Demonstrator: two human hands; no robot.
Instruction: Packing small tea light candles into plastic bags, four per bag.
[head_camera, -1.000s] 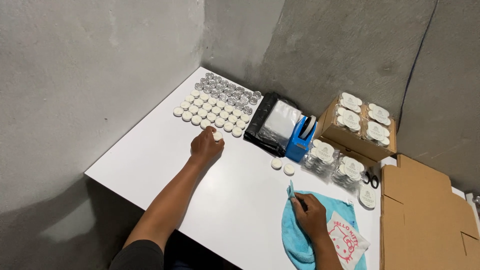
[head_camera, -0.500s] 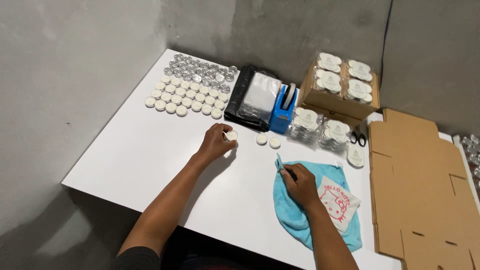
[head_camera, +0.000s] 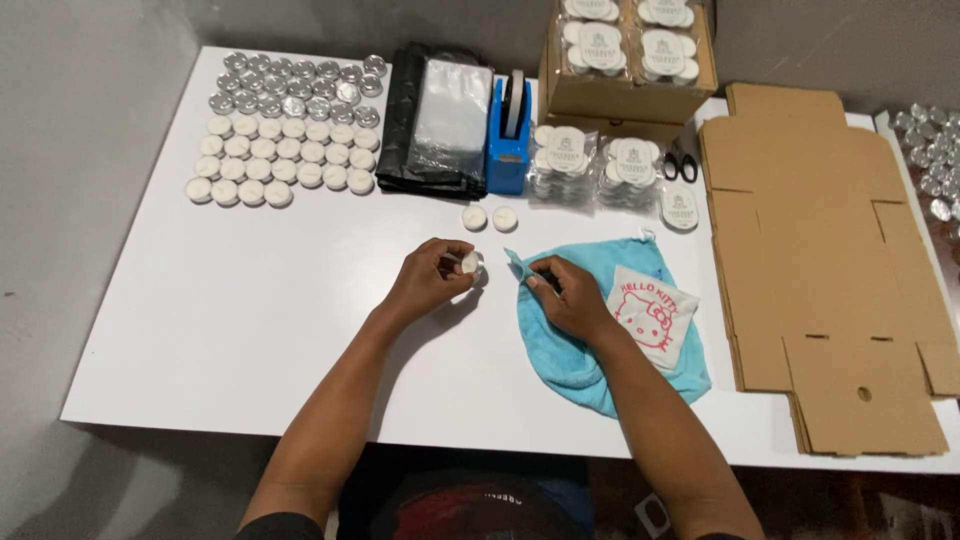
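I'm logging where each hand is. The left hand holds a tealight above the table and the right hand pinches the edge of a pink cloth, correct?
Not quite: the cloth is light blue, not pink, as the head view shows. The left hand does hold a tealight above the table, and the right hand pinches the cloth's edge.

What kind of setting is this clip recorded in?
Probably a small home or workshop packing station for tealight candles: a white table against bare concrete walls, rows of loose tealights, bagged sets in a cardboard box, and flat cartons beside a tape dispenser.
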